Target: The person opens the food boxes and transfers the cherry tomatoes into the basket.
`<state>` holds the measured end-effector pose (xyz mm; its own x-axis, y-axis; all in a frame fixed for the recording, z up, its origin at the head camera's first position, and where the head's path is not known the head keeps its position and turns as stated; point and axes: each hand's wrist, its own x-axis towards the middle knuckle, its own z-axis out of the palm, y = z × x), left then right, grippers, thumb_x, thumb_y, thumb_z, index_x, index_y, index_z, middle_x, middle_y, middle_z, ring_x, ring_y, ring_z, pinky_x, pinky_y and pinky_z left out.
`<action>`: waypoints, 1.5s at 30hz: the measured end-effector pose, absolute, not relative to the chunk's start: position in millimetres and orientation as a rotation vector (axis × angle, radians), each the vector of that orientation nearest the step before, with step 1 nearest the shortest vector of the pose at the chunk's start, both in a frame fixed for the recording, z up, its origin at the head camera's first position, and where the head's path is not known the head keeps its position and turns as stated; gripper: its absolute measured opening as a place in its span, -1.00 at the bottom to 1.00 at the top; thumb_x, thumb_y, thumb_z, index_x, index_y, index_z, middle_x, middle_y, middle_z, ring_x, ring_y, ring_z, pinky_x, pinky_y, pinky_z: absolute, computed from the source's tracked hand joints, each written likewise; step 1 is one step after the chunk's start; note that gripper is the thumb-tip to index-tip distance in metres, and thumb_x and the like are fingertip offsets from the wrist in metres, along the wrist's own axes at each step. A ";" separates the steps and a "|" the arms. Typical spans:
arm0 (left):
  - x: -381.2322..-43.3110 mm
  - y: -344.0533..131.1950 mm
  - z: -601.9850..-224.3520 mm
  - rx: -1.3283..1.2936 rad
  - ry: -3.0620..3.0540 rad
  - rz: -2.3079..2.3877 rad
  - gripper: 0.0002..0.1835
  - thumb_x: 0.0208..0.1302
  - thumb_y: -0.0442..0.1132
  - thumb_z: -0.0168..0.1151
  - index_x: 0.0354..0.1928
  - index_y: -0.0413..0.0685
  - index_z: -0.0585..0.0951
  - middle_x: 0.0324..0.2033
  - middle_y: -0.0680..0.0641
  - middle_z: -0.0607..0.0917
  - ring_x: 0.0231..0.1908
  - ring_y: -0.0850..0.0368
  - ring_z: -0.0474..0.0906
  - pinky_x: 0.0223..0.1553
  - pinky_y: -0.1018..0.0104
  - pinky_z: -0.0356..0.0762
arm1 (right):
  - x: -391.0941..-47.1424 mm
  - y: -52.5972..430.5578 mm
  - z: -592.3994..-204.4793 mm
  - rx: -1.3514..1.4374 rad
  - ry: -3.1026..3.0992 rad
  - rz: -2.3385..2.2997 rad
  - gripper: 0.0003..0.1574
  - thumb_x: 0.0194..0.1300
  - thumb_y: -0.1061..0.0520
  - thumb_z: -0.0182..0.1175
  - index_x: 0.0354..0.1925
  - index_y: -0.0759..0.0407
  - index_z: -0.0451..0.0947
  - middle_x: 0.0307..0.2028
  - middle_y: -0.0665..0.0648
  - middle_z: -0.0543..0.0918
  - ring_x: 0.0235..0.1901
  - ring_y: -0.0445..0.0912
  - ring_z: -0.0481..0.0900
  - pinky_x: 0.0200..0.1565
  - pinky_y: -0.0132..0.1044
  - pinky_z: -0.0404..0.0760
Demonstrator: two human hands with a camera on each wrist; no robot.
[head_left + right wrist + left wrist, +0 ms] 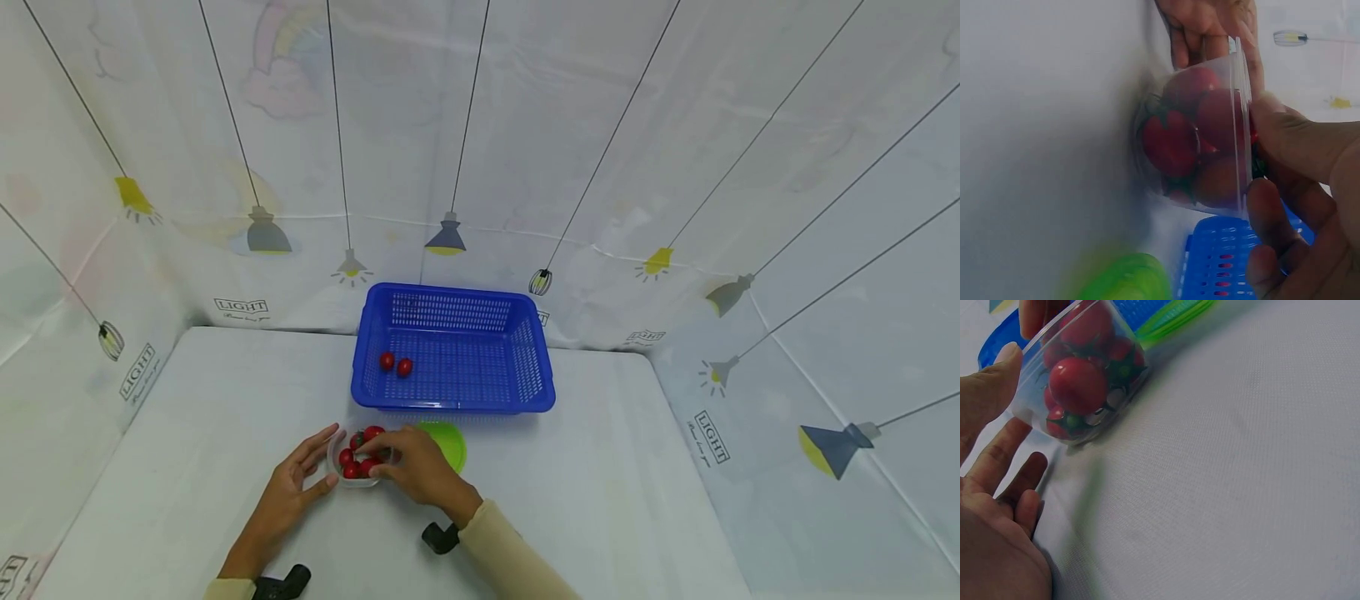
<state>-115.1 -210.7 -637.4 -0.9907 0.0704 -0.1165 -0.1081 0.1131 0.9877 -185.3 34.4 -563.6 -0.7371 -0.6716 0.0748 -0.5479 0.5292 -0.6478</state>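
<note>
A clear plastic tub (1035, 409) of cherry tomatoes (1077, 385) with green stems stands on the white table. Beside its left wall is my left hand (288, 483), thumb and fingers spread and fairly straight at the side; contact is hard to judge. My right hand (420, 467) reaches over the rim from the right, thumb and fingers bent round a cherry tomato (369, 467) at the top. That grip is partly hidden by the fingers. Two cherry tomatoes (405, 367) lie in the left part of a blue basket (453, 402) behind the tub.
A bright green round lid-like piece (450, 446) lies right of the tub, in front of the basket, partly behind my right hand. Walls of printed white sheeting (510, 150) enclose the table (600, 500) at the back and sides.
</note>
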 end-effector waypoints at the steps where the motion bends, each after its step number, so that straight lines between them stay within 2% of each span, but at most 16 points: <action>1: -115.2 -210.8 -637.3 -0.037 2.240 2.007 -0.24 0.53 -0.15 0.32 0.65 0.36 0.25 0.66 0.08 0.24 0.65 -0.15 0.12 0.27 0.81 0.19 | -186.4 33.5 -563.0 -1.072 2.592 -0.947 -0.60 0.32 0.05 0.48 0.12 -0.09 0.78 -0.01 -0.08 0.81 -0.20 -0.16 0.56 -0.16 -0.55 0.45; 3: -115.3 -210.9 -637.2 -0.031 2.241 2.007 -0.24 0.53 -0.15 0.32 0.65 0.35 0.25 0.66 0.08 0.23 0.65 -0.15 0.12 0.27 0.81 0.18 | -188.2 31.3 -560.2 -1.127 2.599 -0.854 -0.60 0.33 0.07 0.47 0.13 -0.10 0.78 0.03 -0.11 0.81 -0.17 -0.20 0.56 -0.11 -0.53 0.48; 7: -115.6 -211.2 -637.4 -0.009 2.249 2.009 -0.24 0.54 -0.17 0.31 0.65 0.33 0.24 0.66 0.07 0.24 0.64 -0.15 0.13 0.29 0.74 0.24 | -192.7 26.0 -552.8 -1.204 2.572 -0.686 -0.59 0.37 0.08 0.44 0.17 -0.10 0.76 0.10 -0.13 0.80 0.01 -0.23 0.64 0.14 -0.43 0.59; 10: -115.8 -210.9 -637.3 0.006 2.262 2.005 -0.24 0.54 -0.18 0.30 0.66 0.31 0.24 0.65 0.07 0.26 0.63 -0.02 0.19 0.31 0.65 0.28 | -196.5 22.4 -547.6 -1.252 2.534 -0.594 -0.62 0.39 0.06 0.41 0.16 -0.10 0.76 0.10 -0.15 0.80 0.11 -0.23 0.66 0.25 -0.38 0.59; 16: -115.7 -209.9 -636.8 0.032 2.246 2.027 -0.27 0.54 -0.20 0.30 0.64 0.25 0.27 0.63 0.01 0.31 0.46 0.53 0.29 0.32 0.67 0.31 | -203.4 19.9 -549.7 -1.308 2.509 -0.483 -0.65 0.35 -0.07 0.42 0.08 -0.13 0.78 -0.04 -0.20 0.80 -0.05 -0.26 0.61 0.09 -0.46 0.57; 18: -115.5 -209.8 -637.1 0.041 2.240 2.037 -0.28 0.54 -0.20 0.31 0.63 0.23 0.29 0.63 -0.03 0.32 0.42 0.57 0.30 0.32 0.69 0.31 | -205.0 20.6 -553.8 -1.319 2.511 -0.491 -0.67 0.35 -0.11 0.41 0.05 -0.14 0.78 -0.07 -0.21 0.79 -0.06 -0.27 0.59 0.08 -0.47 0.57; 23: -115.3 -209.8 -638.9 0.068 2.257 2.031 -0.27 0.54 -0.19 0.31 0.64 0.18 0.28 0.63 -0.12 0.30 0.46 0.51 0.29 0.33 0.71 0.26 | -207.1 24.7 -564.5 -1.296 2.515 -0.617 -0.65 0.41 -0.15 0.33 0.10 -0.16 0.74 -0.04 -0.24 0.78 -0.02 -0.32 0.60 0.11 -0.51 0.55; 26: -115.1 -209.4 -639.0 0.066 2.271 2.017 -0.24 0.53 -0.20 0.31 0.66 0.17 0.24 0.64 -0.12 0.28 0.47 0.52 0.27 0.33 0.68 0.27 | -206.4 26.6 -566.1 -1.258 2.524 -0.705 -0.61 0.41 -0.16 0.33 0.15 -0.18 0.74 -0.01 -0.22 0.79 -0.05 -0.31 0.60 0.04 -0.55 0.54; 29: -114.6 -208.5 -638.1 0.049 2.293 2.003 -0.21 0.52 -0.21 0.33 0.67 0.23 0.22 0.64 -0.09 0.30 0.45 0.56 0.27 0.38 0.51 0.31 | -204.8 27.1 -566.4 -1.222 2.544 -0.797 -0.60 0.39 -0.16 0.37 0.15 -0.17 0.75 -0.06 -0.19 0.79 -0.13 -0.24 0.58 -0.09 -0.56 0.47; 32: -114.4 -207.9 -637.7 0.055 2.301 2.008 -0.19 0.51 -0.25 0.33 0.67 0.25 0.21 0.63 -0.11 0.32 0.45 0.59 0.26 0.50 0.09 0.29 | -202.8 27.4 -566.6 -1.163 2.590 -0.887 -0.60 0.36 -0.15 0.41 0.13 -0.17 0.78 -0.14 -0.16 0.76 -0.20 -0.21 0.53 -0.18 -0.57 0.43; 33: -114.6 -207.9 -637.8 0.058 2.297 2.014 -0.18 0.50 -0.25 0.33 0.67 0.25 0.21 0.62 -0.11 0.32 0.45 0.59 0.25 0.51 0.09 0.29 | -202.1 27.5 -566.6 -1.142 2.600 -0.922 -0.60 0.35 -0.15 0.42 0.12 -0.16 0.78 -0.16 -0.15 0.75 -0.21 -0.21 0.52 -0.18 -0.57 0.43; 35: -114.9 -208.3 -638.6 0.072 2.280 2.033 -0.18 0.50 -0.26 0.34 0.68 0.22 0.20 0.63 -0.11 0.32 0.45 0.60 0.25 0.54 0.23 0.26 | -200.7 28.1 -565.7 -1.109 2.623 -0.978 -0.59 0.33 -0.15 0.44 0.12 -0.16 0.79 -0.19 -0.15 0.74 -0.22 -0.21 0.52 -0.20 -0.58 0.44; 37: -115.3 -208.4 -639.2 0.087 2.265 2.054 -0.18 0.50 -0.28 0.34 0.68 0.17 0.21 0.64 -0.11 0.30 0.46 0.57 0.26 0.52 0.45 0.23 | -199.5 28.6 -565.2 -1.087 2.630 -1.034 -0.58 0.31 -0.15 0.45 0.12 -0.16 0.79 -0.19 -0.16 0.75 -0.20 -0.20 0.56 -0.18 -0.58 0.47; 39: -115.5 -208.8 -639.4 0.090 2.265 2.052 -0.18 0.49 -0.27 0.34 0.67 0.15 0.21 0.64 -0.09 0.29 0.47 0.54 0.27 0.35 0.75 0.18 | -198.5 29.3 -563.9 -1.062 2.622 -1.087 -0.57 0.30 -0.16 0.44 0.11 -0.17 0.79 -0.20 -0.16 0.76 -0.18 -0.14 0.61 -0.17 -0.58 0.49; 45: -115.2 -208.5 -638.3 0.076 2.264 2.043 -0.19 0.49 -0.25 0.35 0.67 0.16 0.22 0.65 -0.08 0.28 0.50 0.48 0.25 0.33 0.81 0.13 | -197.7 33.3 -555.9 -0.969 2.564 -1.203 -0.55 0.31 -0.17 0.44 0.14 -0.19 0.78 -0.18 -0.09 0.76 -0.12 0.00 0.65 -0.11 -0.44 0.63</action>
